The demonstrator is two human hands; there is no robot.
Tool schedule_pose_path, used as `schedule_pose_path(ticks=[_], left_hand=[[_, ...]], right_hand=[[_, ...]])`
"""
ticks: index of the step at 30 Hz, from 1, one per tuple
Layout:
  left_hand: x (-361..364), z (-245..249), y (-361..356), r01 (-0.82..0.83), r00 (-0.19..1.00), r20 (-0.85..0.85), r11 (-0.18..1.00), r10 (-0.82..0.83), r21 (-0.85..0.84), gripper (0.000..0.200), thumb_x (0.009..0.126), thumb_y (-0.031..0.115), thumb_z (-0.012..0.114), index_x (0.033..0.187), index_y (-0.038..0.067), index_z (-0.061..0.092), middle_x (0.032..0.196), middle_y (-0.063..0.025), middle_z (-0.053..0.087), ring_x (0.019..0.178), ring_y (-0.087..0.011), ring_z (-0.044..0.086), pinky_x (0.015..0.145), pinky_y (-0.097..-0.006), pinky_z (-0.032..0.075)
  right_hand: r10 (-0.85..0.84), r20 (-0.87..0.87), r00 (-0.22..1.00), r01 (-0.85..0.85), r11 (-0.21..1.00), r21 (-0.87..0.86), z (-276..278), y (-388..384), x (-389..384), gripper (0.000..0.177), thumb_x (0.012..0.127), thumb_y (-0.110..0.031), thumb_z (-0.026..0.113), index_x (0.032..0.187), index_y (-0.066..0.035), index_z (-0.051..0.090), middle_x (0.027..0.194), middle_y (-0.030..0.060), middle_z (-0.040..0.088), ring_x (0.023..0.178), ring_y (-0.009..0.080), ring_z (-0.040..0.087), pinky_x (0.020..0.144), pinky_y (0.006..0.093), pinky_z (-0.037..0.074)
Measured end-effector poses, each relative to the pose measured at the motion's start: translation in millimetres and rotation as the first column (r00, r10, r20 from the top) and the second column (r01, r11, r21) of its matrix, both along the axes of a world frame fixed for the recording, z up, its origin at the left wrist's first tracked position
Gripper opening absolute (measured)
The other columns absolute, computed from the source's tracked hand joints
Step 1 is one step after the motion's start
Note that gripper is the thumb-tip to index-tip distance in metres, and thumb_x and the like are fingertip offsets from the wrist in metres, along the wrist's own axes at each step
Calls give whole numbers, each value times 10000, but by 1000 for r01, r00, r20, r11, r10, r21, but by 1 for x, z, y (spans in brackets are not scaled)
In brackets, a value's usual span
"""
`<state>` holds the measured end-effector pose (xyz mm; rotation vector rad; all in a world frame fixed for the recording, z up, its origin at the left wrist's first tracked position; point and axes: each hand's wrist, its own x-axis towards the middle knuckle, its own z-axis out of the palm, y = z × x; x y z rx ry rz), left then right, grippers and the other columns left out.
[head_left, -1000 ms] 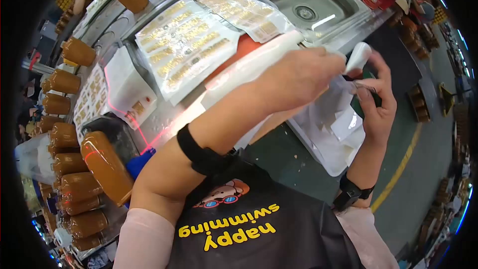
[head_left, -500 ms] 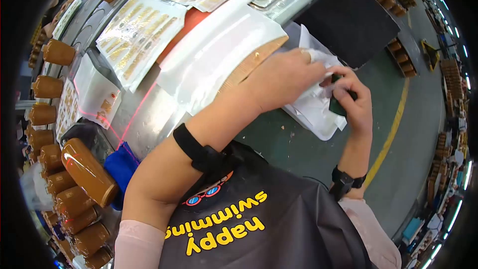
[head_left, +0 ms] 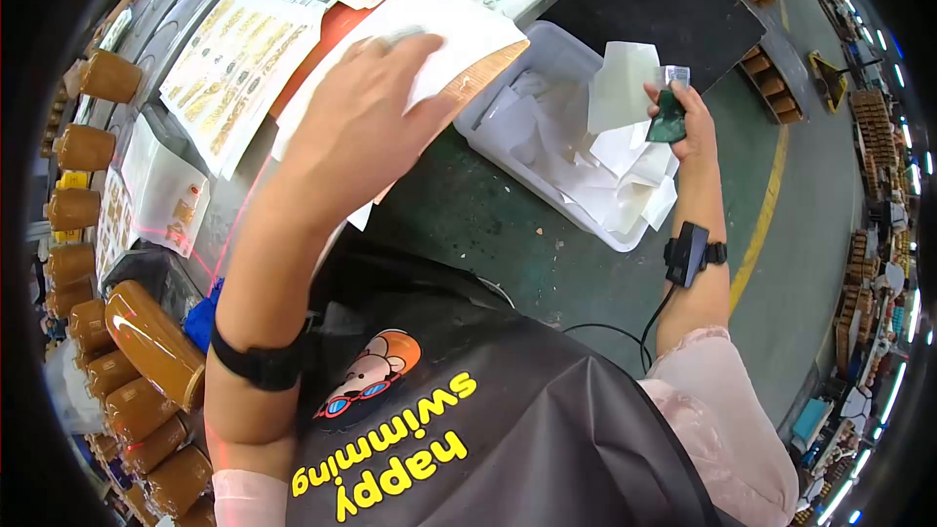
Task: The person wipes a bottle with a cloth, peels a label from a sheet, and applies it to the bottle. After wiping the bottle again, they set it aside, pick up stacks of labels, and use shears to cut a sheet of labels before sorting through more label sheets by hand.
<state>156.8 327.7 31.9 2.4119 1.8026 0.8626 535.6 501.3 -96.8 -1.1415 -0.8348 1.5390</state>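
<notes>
The left hand (head_left: pixel 361 127) is lying open, fingers spread flat, on a white sheet (head_left: pixel 468 29) at the near edge of the steel counter (head_left: pixel 249 200). The right hand (head_left: pixel 686 115) is hovering over the far side of a plastic bin (head_left: pixel 561 44), closed around a dark green piece (head_left: pixel 669 119), with a small pale tag (head_left: pixel 675 74) sticking up from the fingertips.

The bin is sitting on the floor just beside the counter, between the two hands, and it is piled with loose paper scraps (head_left: pixel 625 151) that are rising above its rim under the right hand. Sheets of gold labels (head_left: pixel 229 63) are crowding the counter to the left of the white sheet. Brown bottles (head_left: pixel 146 327) are lying in rows along the left edge, and one is pointing in towards the left elbow. A black mat (head_left: pixel 673 0) is lying beyond the bin.

The white sheet is overhanging the counter edge towards the bin. Bare green floor (head_left: pixel 488 224) is lying open between the person's apron (head_left: pixel 508 429) and the bin, and more floor is running out to the right past a yellow line (head_left: pixel 771 220).

The sheet is looking glossy and smooth, the scraps thin and curled. The bin is translucent white with rounded corners, and the bottles are shiny amber cylinders. A thin red light line (head_left: pixel 239 234) is crossing the dull metal counter.
</notes>
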Motion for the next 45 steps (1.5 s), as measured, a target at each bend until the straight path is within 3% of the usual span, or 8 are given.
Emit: schedule_pose_path(ticks=[7,13,18,25,28,33,39,45], left_hand=[[-24,-9,-68,-386,899,-367,829,239,-404,916,679,294,758,1429,47,294,1298,-285,458,1279,-439,349,1075,-484,247],[-48,-32,-81,-198,980,-10,968,199,-153,440,726,188,715,1139,85,606,1055,-238,615,1075,-429,529,954,-488,388],[-35,-19,-74,-254,967,-93,940,239,-227,310,776,68,656,1085,83,629,1167,-211,567,1137,-414,490,975,-443,394],[-39,-19,-60,-197,969,130,973,212,-121,341,739,-63,581,1055,57,623,989,-171,612,929,-337,594,822,-383,474],[-14,4,-45,-41,999,-21,995,43,91,284,724,1,597,1002,58,618,741,-150,562,771,-311,590,736,-394,488],[22,18,-23,279,960,-50,931,-275,235,278,723,79,600,1000,55,603,808,-126,568,928,-304,606,808,-370,498],[38,12,-10,328,944,-28,926,-329,184,303,818,97,539,1118,87,582,998,-176,605,1139,-337,560,834,-390,495],[20,-6,-13,232,968,133,964,-215,-133,296,821,115,609,1115,94,584,1087,-210,584,1050,-364,558,870,-412,468]], right_hand=[[-162,379,911,157,987,45,-46,16,10,162,886,-154,609,987,-33,571,919,83,622,809,181,660,508,277,473],[65,190,980,-79,995,64,-9,-33,-47,220,898,-104,589,1087,5,559,1070,135,639,918,242,644,581,303,508],[184,-165,969,-157,974,161,25,-55,-59,251,901,-87,564,1122,31,561,1197,151,590,920,251,623,625,296,499],[612,-134,779,-482,722,496,51,-104,-92,218,855,-159,649,954,31,615,1449,257,316,935,301,628,646,341,500],[695,17,719,-556,561,613,76,-129,-139,61,794,3,613,837,-18,651,1414,281,366,1038,296,616,917,396,460],[353,393,849,-519,415,747,84,-117,-151,68,774,-28,640,842,-25,633,1277,251,507,1150,300,522,971,380,384],[20,419,908,-327,659,677,97,-99,-98,112,873,-99,608,809,-12,577,1208,156,547,1062,197,518,937,317,386],[-159,823,545,-339,856,389,5,-6,-6,221,815,-168,663,941,12,635,1271,117,556,1042,199,557,886,309,435]])
